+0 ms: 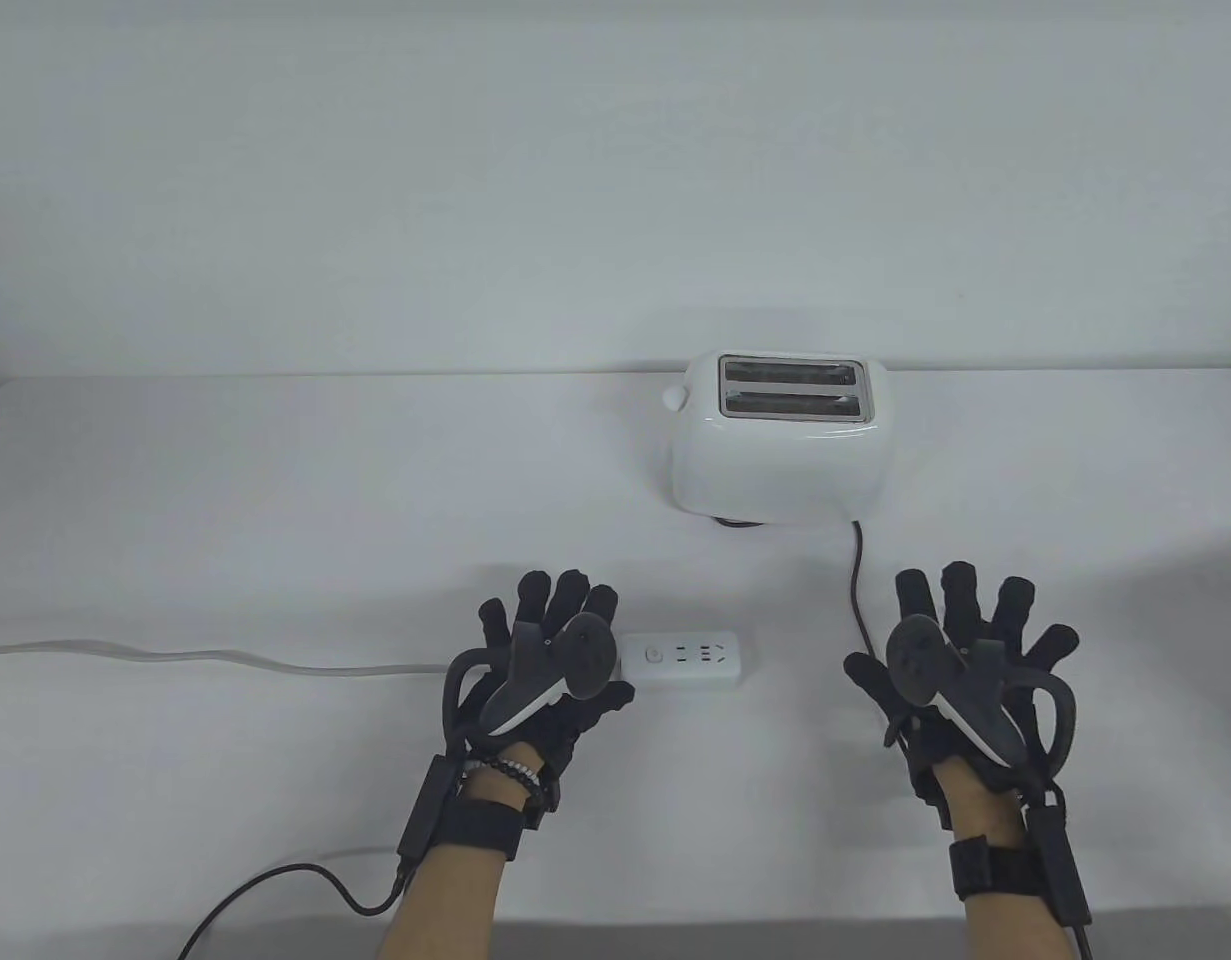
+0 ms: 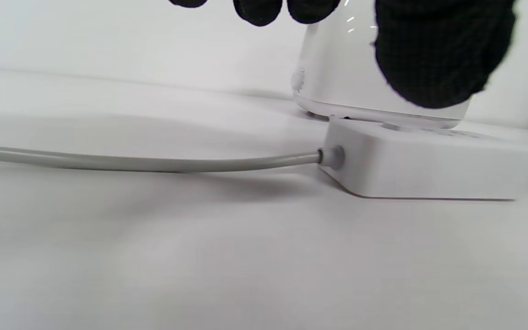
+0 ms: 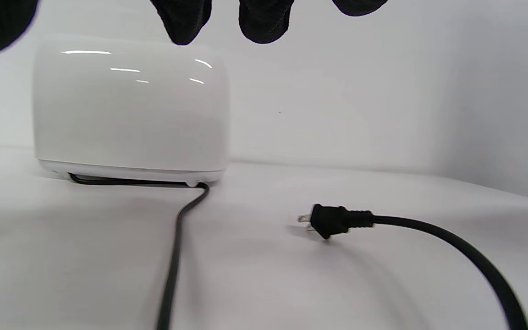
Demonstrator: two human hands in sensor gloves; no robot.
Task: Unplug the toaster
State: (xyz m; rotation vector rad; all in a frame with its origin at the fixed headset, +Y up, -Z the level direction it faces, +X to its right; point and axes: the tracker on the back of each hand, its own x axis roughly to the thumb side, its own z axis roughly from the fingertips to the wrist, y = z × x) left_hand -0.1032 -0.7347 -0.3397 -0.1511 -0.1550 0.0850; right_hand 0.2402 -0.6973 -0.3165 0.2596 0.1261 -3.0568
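Both hands open, holding nothing: left hand point(image 1: 540, 665) lower centre beside the power strip point(image 1: 687, 659), right hand point(image 1: 965, 660) lower right. We see the plug point(image 3: 330, 220) lying loose on the table point(image 1: 275, 480); toaster point(image 1: 780, 435) upper centre. Unplugging looks done.

A white cloth-covered table point(image 1: 275, 480) stands against a plain white wall point(image 1: 475, 180).

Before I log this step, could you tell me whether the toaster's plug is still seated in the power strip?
No, the black plug lies loose on the table, prongs bare.
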